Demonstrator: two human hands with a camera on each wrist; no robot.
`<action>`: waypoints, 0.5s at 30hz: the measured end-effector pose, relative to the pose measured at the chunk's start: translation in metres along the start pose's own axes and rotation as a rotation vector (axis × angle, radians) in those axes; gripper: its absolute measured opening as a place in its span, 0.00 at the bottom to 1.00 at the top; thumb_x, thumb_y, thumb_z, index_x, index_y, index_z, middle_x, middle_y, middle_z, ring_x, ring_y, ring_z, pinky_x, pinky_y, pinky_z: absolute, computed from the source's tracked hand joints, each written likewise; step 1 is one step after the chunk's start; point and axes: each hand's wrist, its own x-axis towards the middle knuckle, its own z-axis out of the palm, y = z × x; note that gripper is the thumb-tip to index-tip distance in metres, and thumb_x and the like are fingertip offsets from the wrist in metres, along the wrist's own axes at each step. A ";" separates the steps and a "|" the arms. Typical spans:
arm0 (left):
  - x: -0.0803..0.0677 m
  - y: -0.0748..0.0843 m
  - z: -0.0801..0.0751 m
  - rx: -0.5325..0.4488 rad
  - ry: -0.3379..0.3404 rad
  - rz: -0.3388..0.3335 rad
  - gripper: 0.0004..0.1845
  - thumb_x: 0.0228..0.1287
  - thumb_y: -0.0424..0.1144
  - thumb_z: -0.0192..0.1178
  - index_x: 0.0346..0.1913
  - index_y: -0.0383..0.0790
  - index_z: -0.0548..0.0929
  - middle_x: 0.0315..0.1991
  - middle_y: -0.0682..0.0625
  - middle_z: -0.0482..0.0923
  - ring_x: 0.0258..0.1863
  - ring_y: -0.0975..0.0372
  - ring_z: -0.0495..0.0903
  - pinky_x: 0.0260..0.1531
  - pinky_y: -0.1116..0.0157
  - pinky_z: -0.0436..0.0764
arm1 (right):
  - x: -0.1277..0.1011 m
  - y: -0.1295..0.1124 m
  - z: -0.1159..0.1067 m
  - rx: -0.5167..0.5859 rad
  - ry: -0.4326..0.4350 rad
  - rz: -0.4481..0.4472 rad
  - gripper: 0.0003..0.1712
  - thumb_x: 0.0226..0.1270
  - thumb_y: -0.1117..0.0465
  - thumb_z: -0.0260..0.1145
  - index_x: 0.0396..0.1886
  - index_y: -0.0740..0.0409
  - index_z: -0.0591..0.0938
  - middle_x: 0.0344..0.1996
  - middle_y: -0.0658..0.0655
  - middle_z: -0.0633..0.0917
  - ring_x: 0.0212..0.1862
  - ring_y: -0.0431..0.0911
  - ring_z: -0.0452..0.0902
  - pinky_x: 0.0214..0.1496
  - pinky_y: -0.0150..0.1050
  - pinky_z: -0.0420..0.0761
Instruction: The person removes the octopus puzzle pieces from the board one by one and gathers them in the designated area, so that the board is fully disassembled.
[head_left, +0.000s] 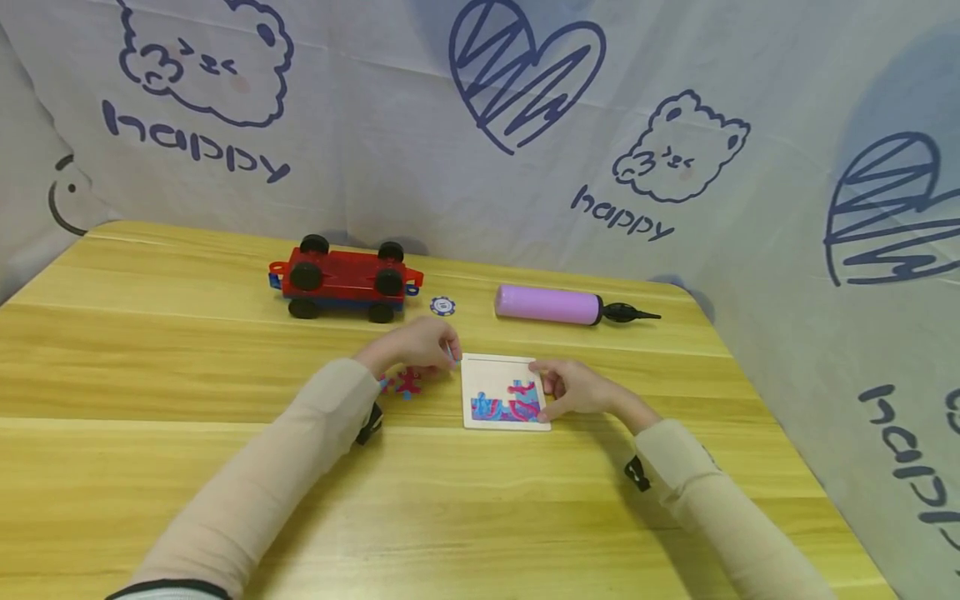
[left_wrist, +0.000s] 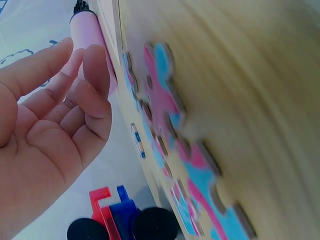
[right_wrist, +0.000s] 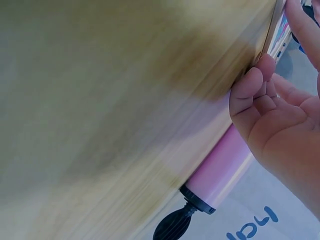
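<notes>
A square wooden puzzle board (head_left: 495,383) lies flat on the table, with pink and blue pieces filling its lower part. My right hand (head_left: 561,390) grips the board's right edge (right_wrist: 276,35), thumb at the near corner and fingers (right_wrist: 252,90) curled against the side. My left hand (head_left: 429,346) hovers just left of the board's far corner. Its fingers (left_wrist: 95,75) are relaxed and loosely bent, and the left wrist view shows nothing in them. Several loose pink and blue puzzle pieces (head_left: 405,385) (left_wrist: 170,125) lie on the table under that hand.
A red and blue toy car chassis (head_left: 345,282) (left_wrist: 117,215) stands at the back, with a small blue and white chip (head_left: 442,306) beside it. A pink hand pump (head_left: 551,304) (right_wrist: 225,165) lies behind the board. The wooden table (head_left: 225,467) stretches wide at the front. A printed cloth hangs behind.
</notes>
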 end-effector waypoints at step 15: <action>0.027 0.028 0.029 0.040 -0.061 0.019 0.08 0.55 0.30 0.60 0.39 0.34 0.79 0.21 0.48 0.74 0.15 0.63 0.71 0.18 0.73 0.70 | 0.000 0.001 0.000 0.008 0.010 0.034 0.44 0.46 0.65 0.72 0.60 0.76 0.60 0.26 0.54 0.71 0.28 0.43 0.63 0.30 0.33 0.66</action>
